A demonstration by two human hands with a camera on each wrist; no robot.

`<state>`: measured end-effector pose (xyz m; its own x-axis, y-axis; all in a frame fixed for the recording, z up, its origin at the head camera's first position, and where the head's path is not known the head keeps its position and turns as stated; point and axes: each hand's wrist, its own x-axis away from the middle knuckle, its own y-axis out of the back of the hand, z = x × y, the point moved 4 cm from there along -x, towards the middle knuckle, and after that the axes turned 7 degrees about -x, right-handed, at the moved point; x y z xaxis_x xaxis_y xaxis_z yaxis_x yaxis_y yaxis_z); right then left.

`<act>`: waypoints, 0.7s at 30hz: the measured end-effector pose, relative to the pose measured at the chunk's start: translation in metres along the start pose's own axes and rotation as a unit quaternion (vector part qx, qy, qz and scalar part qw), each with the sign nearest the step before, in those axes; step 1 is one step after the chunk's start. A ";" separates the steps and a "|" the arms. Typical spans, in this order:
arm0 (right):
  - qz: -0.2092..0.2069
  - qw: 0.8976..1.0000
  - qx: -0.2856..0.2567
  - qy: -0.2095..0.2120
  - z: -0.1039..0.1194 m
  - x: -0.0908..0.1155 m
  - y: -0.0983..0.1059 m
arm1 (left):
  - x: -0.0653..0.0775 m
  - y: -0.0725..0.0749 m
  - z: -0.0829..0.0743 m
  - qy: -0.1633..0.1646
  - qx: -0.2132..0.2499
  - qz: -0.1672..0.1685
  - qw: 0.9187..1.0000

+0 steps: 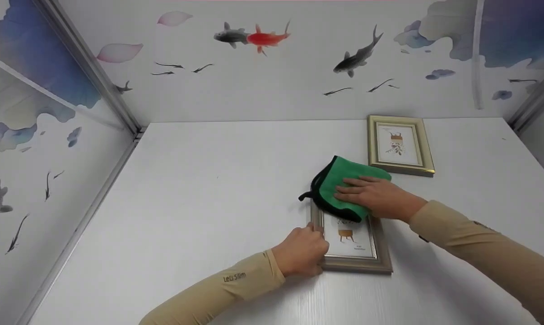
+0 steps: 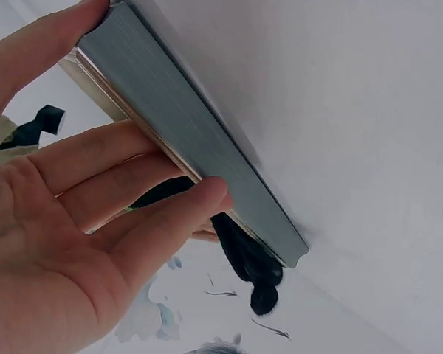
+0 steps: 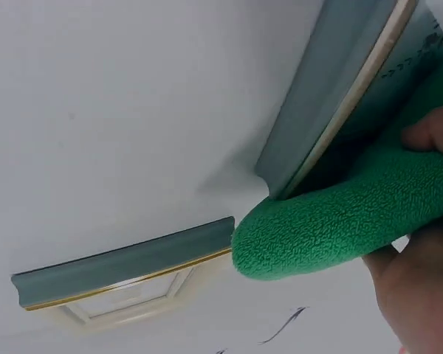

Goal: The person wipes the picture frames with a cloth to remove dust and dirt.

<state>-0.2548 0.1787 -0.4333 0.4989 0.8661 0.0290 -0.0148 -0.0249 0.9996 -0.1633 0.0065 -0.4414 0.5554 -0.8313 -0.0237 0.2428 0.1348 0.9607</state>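
A green cloth (image 1: 351, 174) with black trim lies folded over the upper part of a silver-brown picture frame (image 1: 357, 265). My right hand (image 1: 378, 196) presses it there with the fingers stretched out, and in the right wrist view the cloth passes between thumb (image 3: 434, 131) and fingers. My left hand (image 1: 302, 250) holds the frame by its lower left side. In the left wrist view the thumb (image 2: 85, 22) sits at one corner and a fingertip (image 2: 214, 190) touches the frame's edge. The picture's top is hidden under the cloth.
A gold picture frame (image 1: 400, 168) lies beyond the cloth, to the upper right, on the same white surface (image 1: 208, 194). Panels (image 1: 299, 95) printed with fish and lily leaves stand at the back and left. Metal rails (image 1: 89, 67) run along the corners.
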 end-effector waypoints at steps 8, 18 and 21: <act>-0.006 0.992 0.083 -0.091 0.011 0.024 0.001 | -0.001 0.000 -0.001 0.005 -0.003 0.001 1.000; -0.030 0.976 0.020 -0.214 0.028 -0.003 -0.001 | 0.000 0.000 0.000 -0.005 0.005 -0.004 1.000; -0.039 0.976 -0.003 -0.215 0.031 -0.017 0.004 | 0.001 -0.001 0.001 -0.009 0.017 -0.001 1.000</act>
<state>-0.2368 0.1482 -0.4301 0.8158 0.5764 -0.0476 0.0328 0.0361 0.9988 -0.1636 0.0046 -0.4421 0.5410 -0.8407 -0.0209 0.2171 0.1156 0.9693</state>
